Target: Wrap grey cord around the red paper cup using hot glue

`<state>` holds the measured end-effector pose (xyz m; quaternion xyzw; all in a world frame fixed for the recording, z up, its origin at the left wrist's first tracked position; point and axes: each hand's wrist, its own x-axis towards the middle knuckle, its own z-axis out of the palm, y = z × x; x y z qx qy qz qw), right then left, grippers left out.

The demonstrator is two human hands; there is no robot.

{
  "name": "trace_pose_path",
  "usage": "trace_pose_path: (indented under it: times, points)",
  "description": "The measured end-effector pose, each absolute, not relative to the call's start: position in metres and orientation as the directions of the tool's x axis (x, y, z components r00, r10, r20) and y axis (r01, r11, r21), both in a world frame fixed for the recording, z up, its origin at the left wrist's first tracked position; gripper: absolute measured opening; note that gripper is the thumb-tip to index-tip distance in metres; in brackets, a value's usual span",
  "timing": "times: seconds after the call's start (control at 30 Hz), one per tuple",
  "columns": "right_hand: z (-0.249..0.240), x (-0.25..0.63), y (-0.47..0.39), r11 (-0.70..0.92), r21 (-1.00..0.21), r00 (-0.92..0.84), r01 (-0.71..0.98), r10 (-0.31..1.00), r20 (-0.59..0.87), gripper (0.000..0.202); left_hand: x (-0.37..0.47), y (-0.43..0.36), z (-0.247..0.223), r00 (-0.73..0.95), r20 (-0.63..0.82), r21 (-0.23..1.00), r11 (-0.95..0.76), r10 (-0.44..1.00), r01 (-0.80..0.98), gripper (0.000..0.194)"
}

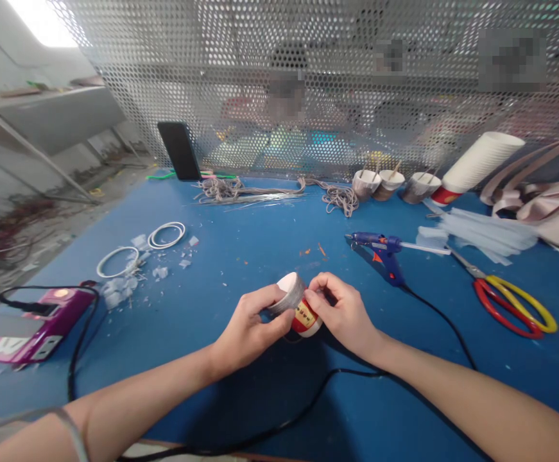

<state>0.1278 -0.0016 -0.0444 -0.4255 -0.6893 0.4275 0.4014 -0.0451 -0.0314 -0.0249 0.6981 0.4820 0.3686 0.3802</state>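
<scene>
A paper cup lies tilted between my hands, its open mouth facing up and left. Grey cord is wound around its upper part, while the red and yellow printed part below stays bare. My left hand grips the cup from the left, fingers at the rim and thumb along the side. At the cup's right side, my right hand is closed in a pinch against the wall. What lies between those fingertips is hidden.
A glue gun and scissors lie to the right. Cord-wrapped cups, stacked paper cups and cord bundles line the back beside a phone. White rings and a purple device are left. Black cable crosses the front.
</scene>
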Motion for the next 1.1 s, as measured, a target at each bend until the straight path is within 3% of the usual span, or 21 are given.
trace_pose_path:
  times: [0.37, 0.57, 0.87, 1.1]
  points:
    - [-0.043, 0.127, -0.001, 0.1, -0.983, -0.354, 0.155, 0.934, 0.039, 0.019, -0.045, -0.03, -0.023, 0.196, 0.023, 0.914, -0.1, 0.98, 0.394, 0.018]
    - [-0.047, 0.125, 0.002, -0.092, -0.996, -0.39, -0.021, 0.918, -0.077, 0.024, -0.05, -0.026, -0.02, 0.158, 0.031, 0.926, -0.088, 0.987, 0.367, 0.019]
    - [-0.044, 0.129, 0.006, -0.062, -0.997, -0.485, -0.044, 0.874, -0.033, 0.035, -0.057, -0.02, -0.027, 0.264, 0.037, 0.946, -0.119, 0.964, 0.301, 0.031]
    - [-0.047, 0.129, 0.007, 0.034, -0.997, -0.504, 0.075, 0.864, -0.008, 0.043, -0.058, -0.013, -0.021, 0.191, 0.021, 0.929, -0.089, 0.981, 0.359, 0.02]
